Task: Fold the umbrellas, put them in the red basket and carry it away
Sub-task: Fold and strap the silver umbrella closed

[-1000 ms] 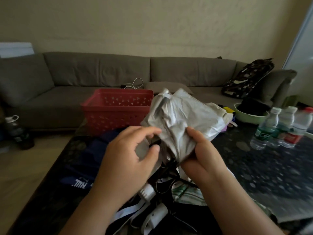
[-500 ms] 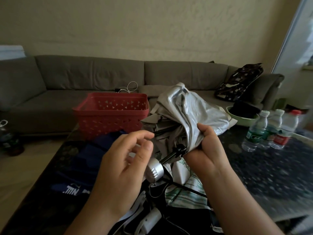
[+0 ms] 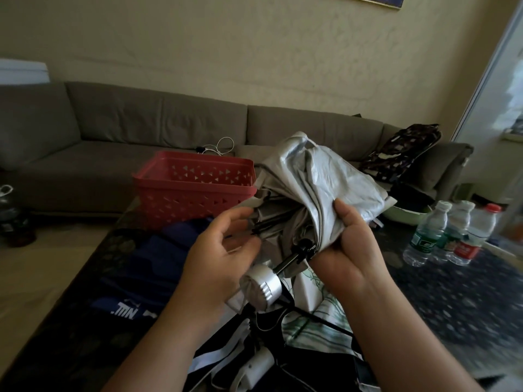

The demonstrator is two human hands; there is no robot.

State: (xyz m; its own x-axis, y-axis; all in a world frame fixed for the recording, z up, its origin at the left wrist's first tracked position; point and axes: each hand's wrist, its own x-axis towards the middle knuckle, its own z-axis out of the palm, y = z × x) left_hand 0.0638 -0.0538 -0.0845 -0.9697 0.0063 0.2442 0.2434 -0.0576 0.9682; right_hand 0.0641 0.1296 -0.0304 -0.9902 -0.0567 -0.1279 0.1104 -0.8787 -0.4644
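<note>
The grey sofa fills the back of the frame from left to right, and the dark speckled surface takes up the lower half. On it, left of centre, stands the red basket, with nothing visible inside it through the part of the opening that shows. A heap of other umbrellas lies at lower centre, dark, blue and pale green cloth tangled with white handles, none of it folded yet. Three water bottles stand at the right edge.

The silver umbrella is held up in the middle of the frame, just right of the basket, its canopy loose and crumpled. The right hand has its grip clenched round a bunch of canopy cloth near the runner. The left hand is released: fingers relaxed and half spread, close to the black rib tips, holding nothing (its palm may brush the round silver handle, but I cannot tell).

The main risk, as I judge it, is that the ribs splay out while only one hand holds cloth, so the folds bunch unevenly and the strap will not close. A rib tip could also snag the fabric or nip a finger when the left hand gathers them. The short shaft looks not fully collapsed; pushed crooked, it could jam. And the dangling handle may hook into the heap below.
</note>
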